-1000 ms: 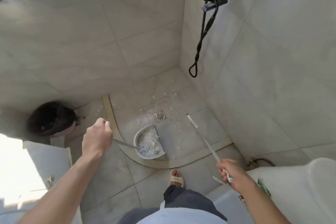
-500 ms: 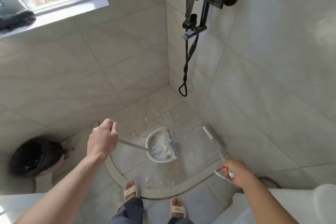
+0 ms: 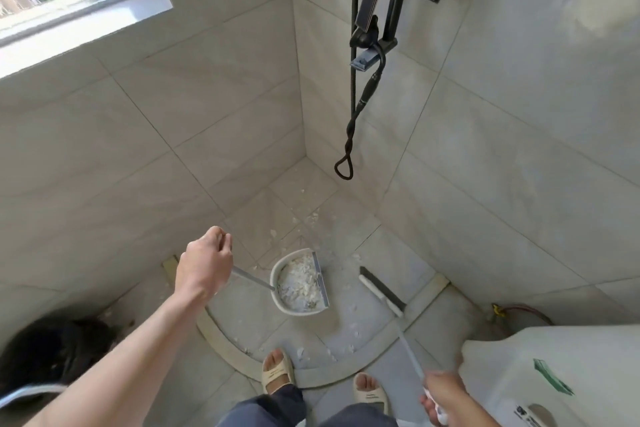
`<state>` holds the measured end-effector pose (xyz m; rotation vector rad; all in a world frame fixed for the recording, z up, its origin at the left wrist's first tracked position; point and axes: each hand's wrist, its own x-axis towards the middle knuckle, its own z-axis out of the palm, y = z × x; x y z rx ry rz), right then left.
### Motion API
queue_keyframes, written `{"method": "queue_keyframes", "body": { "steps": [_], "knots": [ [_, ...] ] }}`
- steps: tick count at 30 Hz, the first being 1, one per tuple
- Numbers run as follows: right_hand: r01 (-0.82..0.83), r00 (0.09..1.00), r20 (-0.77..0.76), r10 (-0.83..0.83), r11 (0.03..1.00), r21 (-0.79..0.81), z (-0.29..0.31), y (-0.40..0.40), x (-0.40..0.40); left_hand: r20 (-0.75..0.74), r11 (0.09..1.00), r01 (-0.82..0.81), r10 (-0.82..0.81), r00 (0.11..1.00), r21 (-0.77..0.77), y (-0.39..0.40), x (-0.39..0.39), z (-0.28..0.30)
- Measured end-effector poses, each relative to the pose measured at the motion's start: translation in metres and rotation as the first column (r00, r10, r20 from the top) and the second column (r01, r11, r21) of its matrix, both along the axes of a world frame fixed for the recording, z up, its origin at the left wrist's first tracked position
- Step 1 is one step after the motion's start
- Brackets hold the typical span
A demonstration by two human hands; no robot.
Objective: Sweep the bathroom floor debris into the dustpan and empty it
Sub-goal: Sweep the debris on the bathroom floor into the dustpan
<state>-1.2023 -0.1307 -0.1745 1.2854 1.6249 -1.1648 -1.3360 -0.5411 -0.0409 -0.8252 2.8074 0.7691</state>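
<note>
Dustpan (image 3: 300, 284), gripped by the left hand (image 3: 203, 262), may spill if tilted; right hand (image 3: 446, 399) grips the broom (image 3: 382, 289).

Since a moment ago the right hand (image 3: 446, 395) has swung the broom (image 3: 382, 291) round so its head lies flat on the floor beside the dustpan (image 3: 299, 282), and both feet stand closer to the curved kerb (image 3: 221, 336).

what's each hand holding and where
Left hand grips the top of the dustpan handle. Right hand grips the upper end of the broom handle.
</note>
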Motion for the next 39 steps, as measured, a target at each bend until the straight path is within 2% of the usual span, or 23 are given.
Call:
{"method": "queue_keyframes", "body": {
  "steps": [4, 7, 14, 20, 25, 29, 34, 39],
  "knots": [
    [0.197, 0.979, -0.038, -0.201, 0.976, -0.089, 0.043, -0.007, -0.014, 0.062, 0.995, 0.094, -0.091, 0.994, -0.046, -0.013, -0.012, -0.016],
    [0.263, 0.957, -0.094, -0.273, 0.959, -0.107, 0.057, -0.006, -0.031, 0.075, 0.986, 0.148, -0.143, 0.987, -0.076, -0.019, -0.015, -0.024],
    [0.295, 0.939, -0.168, -0.301, 0.954, -0.060, 0.023, -0.016, -0.063, 0.134, 0.971, 0.178, -0.157, 0.979, -0.162, -0.031, -0.008, -0.022],
    [0.404, 0.908, -0.050, -0.417, 0.899, -0.169, -0.012, -0.026, -0.059, 0.129, 0.962, 0.164, -0.138, 0.982, -0.218, -0.037, 0.012, -0.012],
    [0.388, 0.922, 0.122, -0.368, 0.865, -0.318, 0.001, -0.026, -0.034, 0.114, 0.942, 0.188, -0.162, 0.980, -0.279, -0.036, 0.043, -0.005],
    [0.401, 0.915, 0.156, -0.372, 0.796, -0.454, 0.019, 0.002, -0.033, 0.125, 0.914, 0.217, -0.184, 0.975, -0.343, -0.036, 0.069, -0.006],
    [0.435, 0.898, 0.148, -0.415, 0.778, -0.453, 0.045, 0.018, -0.030, 0.135, 0.893, 0.269, -0.235, 0.963, -0.362, -0.051, 0.075, -0.013],
    [0.409, 0.906, 0.030, -0.422, 0.855, -0.318, 0.043, -0.020, 0.003, 0.193, 0.842, 0.417, -0.371, 0.908, -0.342, -0.070, 0.046, -0.035]
  ]
}}
